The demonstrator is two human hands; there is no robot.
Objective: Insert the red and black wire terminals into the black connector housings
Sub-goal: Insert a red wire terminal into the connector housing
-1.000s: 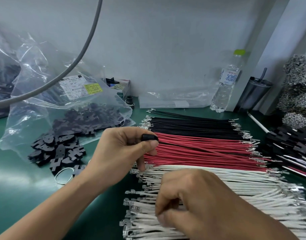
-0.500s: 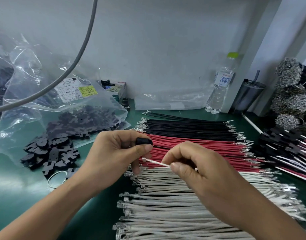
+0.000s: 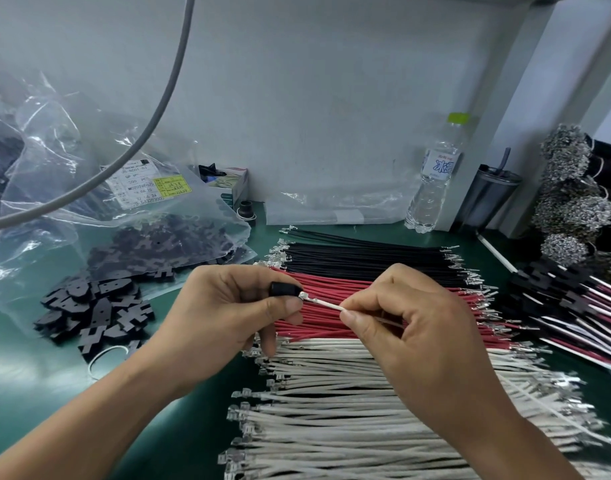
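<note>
My left hand (image 3: 224, 313) pinches a small black connector housing (image 3: 284, 289) between thumb and fingers. My right hand (image 3: 414, 327) grips a white wire (image 3: 326, 304) near its end. The wire's metal terminal (image 3: 304, 295) touches the housing's opening. Behind the hands lie a row of red wires (image 3: 331, 289) and a row of black wires (image 3: 366, 258). A row of white wires (image 3: 331, 403) lies in front. Loose black housings (image 3: 92, 310) are piled at the left.
A clear plastic bag (image 3: 130, 220) of black housings spills at the left. A water bottle (image 3: 435, 178) and a dark cup (image 3: 487, 199) stand at the back right. Finished assemblies (image 3: 574, 299) lie at the right. A grey cable (image 3: 151, 116) hangs overhead.
My right hand has lifted a white wire from the front row and brought its terminal up to the housing held in my left hand.
</note>
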